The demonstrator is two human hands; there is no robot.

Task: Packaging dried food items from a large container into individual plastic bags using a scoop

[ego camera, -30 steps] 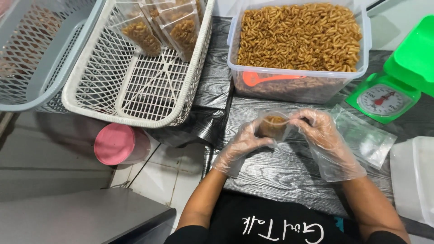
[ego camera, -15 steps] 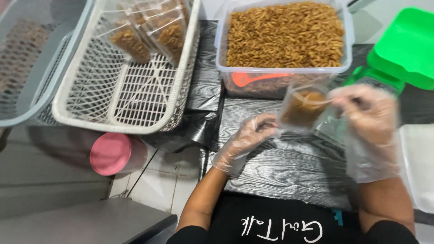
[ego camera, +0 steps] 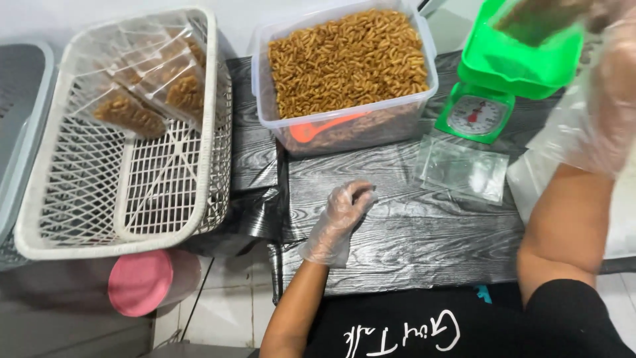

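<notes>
Filled clear pouches [ego camera: 149,89] of brown snack lying in white basket [ego camera: 126,219] | empty clear pouches [ego camera: 464,169] lying flat on surface beside green scale | filled pouch [ego camera: 536,18] hanging blurred at top right

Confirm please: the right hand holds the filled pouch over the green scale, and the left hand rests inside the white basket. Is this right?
One detail is wrong. The left hand is not inside the white basket; it rests on the dark wood-grain table, beside the basket. The rest stands: the right hand holds the filled pouch over the green scale, as the head view shows.
</notes>
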